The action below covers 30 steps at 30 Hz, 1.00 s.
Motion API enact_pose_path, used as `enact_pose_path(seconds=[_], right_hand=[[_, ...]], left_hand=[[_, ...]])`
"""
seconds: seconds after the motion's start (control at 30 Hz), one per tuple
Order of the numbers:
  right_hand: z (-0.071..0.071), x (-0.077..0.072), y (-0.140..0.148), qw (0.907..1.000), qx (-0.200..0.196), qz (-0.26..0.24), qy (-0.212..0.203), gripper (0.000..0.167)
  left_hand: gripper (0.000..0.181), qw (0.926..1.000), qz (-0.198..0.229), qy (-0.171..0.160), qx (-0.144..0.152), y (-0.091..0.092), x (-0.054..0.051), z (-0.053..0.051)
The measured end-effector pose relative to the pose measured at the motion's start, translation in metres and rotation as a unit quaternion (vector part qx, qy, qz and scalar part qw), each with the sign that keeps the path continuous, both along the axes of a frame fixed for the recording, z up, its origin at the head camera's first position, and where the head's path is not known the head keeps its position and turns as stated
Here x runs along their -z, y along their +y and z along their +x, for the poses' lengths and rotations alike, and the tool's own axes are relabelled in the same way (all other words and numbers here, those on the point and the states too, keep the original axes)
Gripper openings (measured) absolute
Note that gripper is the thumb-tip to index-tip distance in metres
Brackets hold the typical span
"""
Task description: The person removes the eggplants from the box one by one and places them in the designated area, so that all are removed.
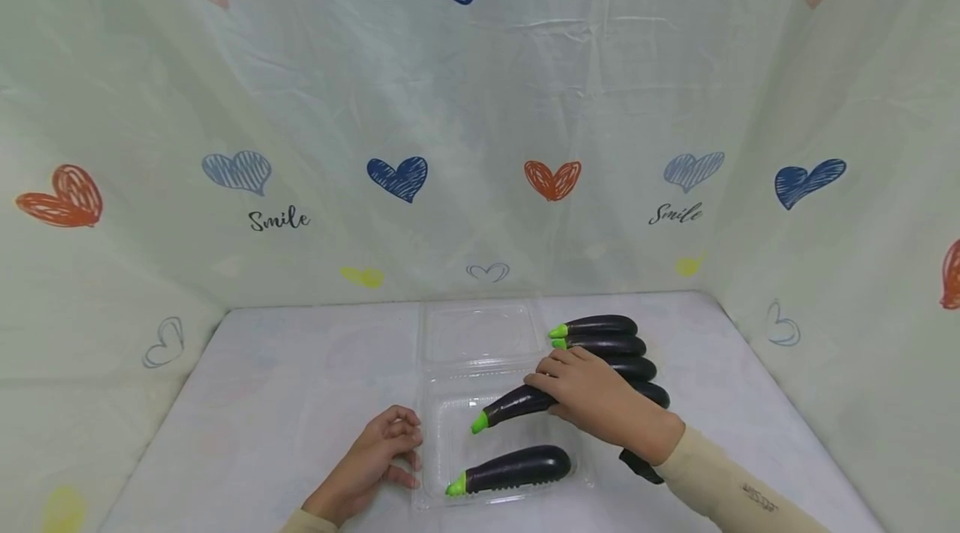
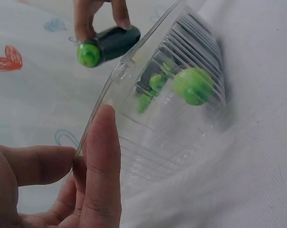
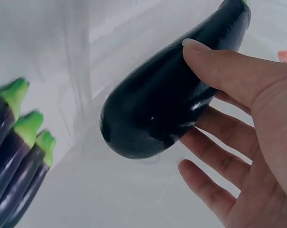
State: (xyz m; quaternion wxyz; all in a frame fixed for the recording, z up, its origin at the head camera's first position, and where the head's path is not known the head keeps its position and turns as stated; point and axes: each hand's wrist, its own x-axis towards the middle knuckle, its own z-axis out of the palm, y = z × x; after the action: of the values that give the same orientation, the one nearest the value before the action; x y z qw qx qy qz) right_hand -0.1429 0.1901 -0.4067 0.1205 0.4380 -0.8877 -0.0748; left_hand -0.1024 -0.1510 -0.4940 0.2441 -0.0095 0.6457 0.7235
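My right hand [image 1: 592, 395] grips a dark purple eggplant [image 1: 517, 404] with a green stem end, held up over the clear plastic clamshell box [image 1: 442, 399]. The right wrist view shows thumb and fingers around the held eggplant [image 3: 153, 104]. Inside the box, near its front side, lies another eggplant [image 1: 521, 469], stem to the left. My left hand [image 1: 378, 462] is at the box's left side. In the left wrist view, the left hand [image 2: 96, 175] pinches the box's rim [image 2: 98, 104] between thumb and fingers.
Several more eggplants [image 1: 606, 345] lie in a row right of the box, partly hidden by my right hand. The box's lid [image 1: 483, 333] lies open toward the back. A white cloth [image 1: 315, 374] covers the table, and a curtain with printed hearts [image 1: 487, 99] surrounds it.
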Motion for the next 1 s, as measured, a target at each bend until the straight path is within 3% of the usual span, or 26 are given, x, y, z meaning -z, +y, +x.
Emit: enact_pose_path(seconds=[0.2,0.43,0.7,1.0], right_hand=[[0.004,-0.007,0.019,0.9992,0.02,-0.036,0.002,0.05],[0.007,-0.005,0.042,0.9962,0.034,-0.08,0.011,0.051],[0.014,-0.004,0.066,0.9934,0.075,-0.087,-0.004,0.054],[0.022,0.009,0.09,0.9891,0.114,-0.093,0.005,0.053]], left_hand=[[0.024,1.0,-0.002,0.006,0.001,0.0,-0.002,-0.001],[0.023,1.0,-0.006,0.004,0.004,0.001,-0.001,0.0],[0.023,0.9999,-0.008,0.006,0.004,0.0,0.0,0.0],[0.025,0.9999,-0.01,0.006,0.003,0.0,-0.001,0.001]])
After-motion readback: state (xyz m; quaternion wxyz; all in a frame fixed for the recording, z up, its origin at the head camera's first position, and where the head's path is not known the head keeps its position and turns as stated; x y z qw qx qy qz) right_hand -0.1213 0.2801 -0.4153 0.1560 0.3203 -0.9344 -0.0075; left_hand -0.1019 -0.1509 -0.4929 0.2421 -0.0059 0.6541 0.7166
